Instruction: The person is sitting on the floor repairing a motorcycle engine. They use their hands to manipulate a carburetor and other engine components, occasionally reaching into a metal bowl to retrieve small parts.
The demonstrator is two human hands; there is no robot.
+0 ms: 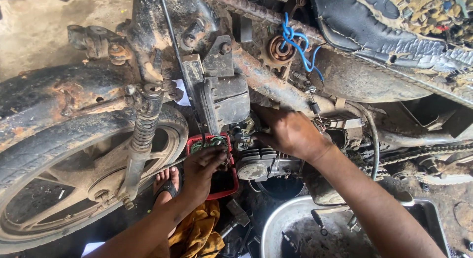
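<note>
A dirty, rusted motorcycle fills the view, its frame tube (pixel 276 85) running across the middle. My right hand (pixel 288 132) rests palm-down on the engine top, fingers curled around a small part by the carburettor (pixel 244 132). My left hand (pixel 204 169) reaches up below it, fingertips pinched on something small at the left edge of the grey finned engine block (pixel 261 164). What the left fingers hold is hidden. A red tray (pixel 224 186) with dark liquid sits under that hand.
The front wheel (pixel 54 154) and shock spring (pixel 145 127) stand at left. A steel basin (pixel 295 228) with loose tools lies at the bottom. A yellow cloth (pixel 199 233) and my sandalled foot (pixel 167 181) are nearby. Blue wire (pixel 298 44) hangs above; the chain (pixel 423 152) runs right.
</note>
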